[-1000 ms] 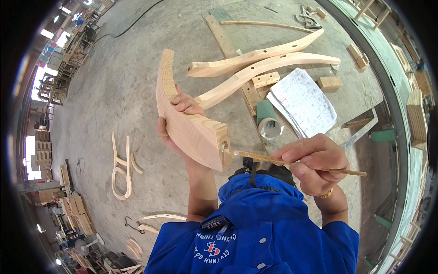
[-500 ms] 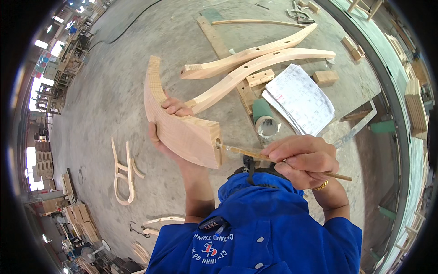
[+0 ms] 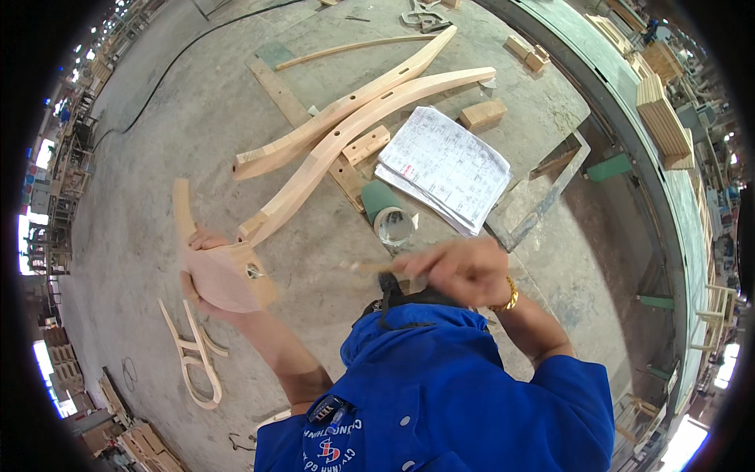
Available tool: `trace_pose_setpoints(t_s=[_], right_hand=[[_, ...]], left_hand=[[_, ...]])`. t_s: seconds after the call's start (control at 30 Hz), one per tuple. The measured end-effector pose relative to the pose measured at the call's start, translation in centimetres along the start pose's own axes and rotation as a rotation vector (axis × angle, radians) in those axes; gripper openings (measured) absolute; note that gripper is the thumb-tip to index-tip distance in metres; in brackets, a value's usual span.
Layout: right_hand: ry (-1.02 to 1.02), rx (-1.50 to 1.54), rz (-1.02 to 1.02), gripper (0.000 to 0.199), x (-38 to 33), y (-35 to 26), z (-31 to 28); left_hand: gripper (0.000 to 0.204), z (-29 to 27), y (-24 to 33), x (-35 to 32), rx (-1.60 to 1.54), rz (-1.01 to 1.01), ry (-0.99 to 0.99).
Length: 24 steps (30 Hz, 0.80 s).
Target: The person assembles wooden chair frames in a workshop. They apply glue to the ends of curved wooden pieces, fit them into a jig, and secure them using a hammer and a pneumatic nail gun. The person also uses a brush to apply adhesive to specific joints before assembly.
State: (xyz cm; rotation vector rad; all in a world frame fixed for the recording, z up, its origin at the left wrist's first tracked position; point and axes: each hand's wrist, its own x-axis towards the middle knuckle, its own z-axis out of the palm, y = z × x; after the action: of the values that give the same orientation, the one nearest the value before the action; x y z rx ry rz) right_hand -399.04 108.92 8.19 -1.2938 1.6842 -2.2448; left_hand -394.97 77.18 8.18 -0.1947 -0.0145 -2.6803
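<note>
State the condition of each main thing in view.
Left hand, gripping curved wooden block
Right hand, closed on thin stick, blurred
Curved wooden block, held up, end hole exposed
Thin stick, tip clear of the hole
Paper stack, flat, marked side up
Clear round container, contents unclear
Two curved wooden pieces, lying side by side

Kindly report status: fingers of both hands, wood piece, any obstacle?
Left fingers grip wood piece, hole visible in its end. Right fingers, blurred, hold thin stick, tip off the wood. Cup near right fingers.
</note>
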Motion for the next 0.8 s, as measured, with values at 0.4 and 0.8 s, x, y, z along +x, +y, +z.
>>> trace_pose_setpoints(t_s=[0.4, 0.8], right_hand=[[1.155, 0.751, 0.986, 0.025, -11.5, 18.8, -2.4], [0.806, 0.778, 1.347, 0.058, -14.4, 16.6, -2.4]], left_hand=[[0.050, -0.6, 4.6, -3.7, 0.505, 0.289, 0.040], [0.058, 0.0, 5.9, -21.3, 0.439, 0.711, 0.241]])
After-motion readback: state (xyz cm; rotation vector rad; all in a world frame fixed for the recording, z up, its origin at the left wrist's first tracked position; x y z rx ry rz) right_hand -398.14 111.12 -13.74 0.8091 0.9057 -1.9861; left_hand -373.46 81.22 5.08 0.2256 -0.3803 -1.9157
